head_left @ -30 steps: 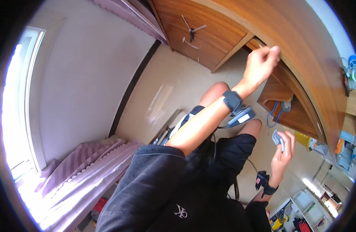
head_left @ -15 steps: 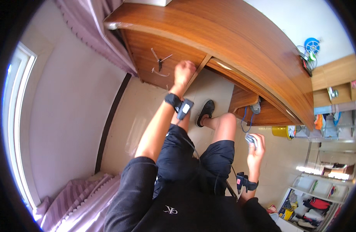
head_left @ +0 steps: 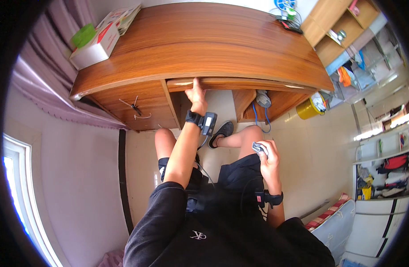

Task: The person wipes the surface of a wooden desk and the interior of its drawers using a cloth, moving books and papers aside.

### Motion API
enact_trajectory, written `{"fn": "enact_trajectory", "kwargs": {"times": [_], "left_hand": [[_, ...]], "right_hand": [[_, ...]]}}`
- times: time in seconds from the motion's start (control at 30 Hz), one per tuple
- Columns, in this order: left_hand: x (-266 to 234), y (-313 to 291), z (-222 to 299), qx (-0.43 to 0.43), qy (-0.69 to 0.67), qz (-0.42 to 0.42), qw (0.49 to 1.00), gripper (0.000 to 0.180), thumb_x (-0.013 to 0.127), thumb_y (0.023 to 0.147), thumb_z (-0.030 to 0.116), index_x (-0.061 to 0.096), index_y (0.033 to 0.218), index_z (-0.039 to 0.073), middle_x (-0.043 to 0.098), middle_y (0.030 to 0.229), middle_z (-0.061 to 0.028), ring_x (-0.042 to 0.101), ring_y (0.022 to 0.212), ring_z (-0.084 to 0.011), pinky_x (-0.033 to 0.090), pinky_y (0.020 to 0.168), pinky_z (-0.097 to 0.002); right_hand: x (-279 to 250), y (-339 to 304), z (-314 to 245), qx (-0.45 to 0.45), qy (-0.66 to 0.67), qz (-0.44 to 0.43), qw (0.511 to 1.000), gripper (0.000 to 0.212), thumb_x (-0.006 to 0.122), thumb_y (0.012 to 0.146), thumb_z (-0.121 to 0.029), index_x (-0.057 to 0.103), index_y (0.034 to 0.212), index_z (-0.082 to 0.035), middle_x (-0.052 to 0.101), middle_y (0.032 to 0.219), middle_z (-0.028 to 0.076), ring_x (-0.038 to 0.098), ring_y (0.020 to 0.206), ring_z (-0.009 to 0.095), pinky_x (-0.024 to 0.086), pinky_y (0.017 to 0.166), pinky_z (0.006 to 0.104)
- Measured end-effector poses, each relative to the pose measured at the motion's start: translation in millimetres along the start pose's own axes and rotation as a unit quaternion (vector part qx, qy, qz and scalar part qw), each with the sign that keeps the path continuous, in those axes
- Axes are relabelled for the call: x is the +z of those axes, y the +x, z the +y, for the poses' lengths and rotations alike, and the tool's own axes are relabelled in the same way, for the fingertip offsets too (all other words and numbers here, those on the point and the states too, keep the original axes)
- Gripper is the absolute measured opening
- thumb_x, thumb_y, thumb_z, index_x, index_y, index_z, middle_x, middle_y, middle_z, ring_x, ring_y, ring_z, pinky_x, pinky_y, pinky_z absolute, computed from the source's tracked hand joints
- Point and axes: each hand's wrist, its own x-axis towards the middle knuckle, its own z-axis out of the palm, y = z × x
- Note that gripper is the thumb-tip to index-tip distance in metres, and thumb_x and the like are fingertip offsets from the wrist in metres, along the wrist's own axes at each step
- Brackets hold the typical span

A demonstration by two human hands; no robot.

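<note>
Under the top of a brown wooden desk (head_left: 204, 40) runs a long pull-out tray (head_left: 244, 83) with a worn front edge. My left hand (head_left: 196, 97) grips this edge near the tray's left end; one finger points up across the front, and the other fingers are partly hidden. Off to the right, above my thigh, my right hand (head_left: 270, 159) is closed around a small grey-and-white object (head_left: 259, 147). Its kind is unclear, since my fingers cover part of it.
A cabinet door (head_left: 124, 107) with a dark handle is left of my left hand. A white box (head_left: 95, 49) bearing a green ring (head_left: 83, 35) stands on the desk's left. Below the desk hang blue cords (head_left: 258, 118); a yellow bin (head_left: 307, 109) stands at its right.
My left hand has moved from beside the cabinet's upright to the tray's front edge. My right hand still holds the small object. The view has swung, showing more of the desk top.
</note>
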Motion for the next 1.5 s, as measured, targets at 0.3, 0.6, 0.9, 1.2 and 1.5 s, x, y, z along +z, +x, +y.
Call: {"fn": "enact_trajectory", "kwargs": {"times": [0.3, 0.6, 0.9, 1.2, 1.5], "left_hand": [[-57, -107, 3, 0.006, 0.01, 0.009, 1.0, 0.043, 0.058, 0.09, 0.035, 0.041, 0.119, 0.008, 0.043, 0.126, -0.0097, 0.044, 0.116, -0.0263, 0.042, 0.09, -0.0575], [-104, -160, 1, -0.024, 0.004, -0.014, 1.0, 0.038, 0.058, 0.09, 0.025, 0.037, 0.119, 0.013, 0.046, 0.113, -0.0056, 0.048, 0.095, -0.0187, 0.043, 0.091, -0.0537], [-128, -216, 6, -0.061, 0.035, 0.05, 0.996, 0.039, 0.055, 0.091, 0.028, 0.037, 0.12, 0.011, 0.044, 0.112, -0.007, 0.049, 0.098, -0.0209, 0.042, 0.093, -0.0548], [-145, -228, 18, -0.073, 0.026, -0.024, 0.997, 0.046, 0.054, 0.092, 0.034, 0.038, 0.12, 0.002, 0.045, 0.118, -0.0154, 0.051, 0.109, -0.0314, 0.045, 0.093, -0.0507], [-142, -237, 103, -0.219, 0.397, -0.379, 0.807, 0.049, 0.041, 0.098, 0.043, 0.058, 0.103, -0.003, 0.066, 0.096, -0.0141, 0.065, 0.089, -0.0199, 0.054, 0.079, -0.03]], "right_hand": [[-38, -24, 52, 0.061, 0.051, 0.128, 0.989, 0.025, 0.049, 0.08, 0.01, 0.058, 0.101, 0.001, 0.059, 0.094, 0.012, 0.06, 0.088, 0.024, 0.048, 0.081, 0.0311], [-26, -16, 58, 0.038, 0.054, 0.11, 0.992, 0.026, 0.048, 0.08, 0.009, 0.058, 0.102, 0.0, 0.058, 0.095, 0.012, 0.06, 0.088, 0.024, 0.048, 0.08, 0.0305], [-29, -23, 69, 0.09, 0.079, 0.12, 0.986, 0.024, 0.049, 0.083, 0.007, 0.057, 0.104, 0.001, 0.059, 0.098, 0.011, 0.059, 0.091, 0.023, 0.047, 0.085, 0.0306], [-16, -12, 65, 0.043, 0.076, 0.077, 0.993, 0.025, 0.048, 0.085, 0.007, 0.056, 0.108, 0.002, 0.058, 0.104, 0.009, 0.057, 0.097, 0.018, 0.044, 0.09, 0.0283], [-17, 0, 68, 0.021, 0.046, 0.093, 0.994, 0.023, 0.049, 0.082, 0.007, 0.056, 0.104, 0.002, 0.057, 0.102, 0.014, 0.058, 0.095, 0.026, 0.046, 0.086, 0.0321]]}}
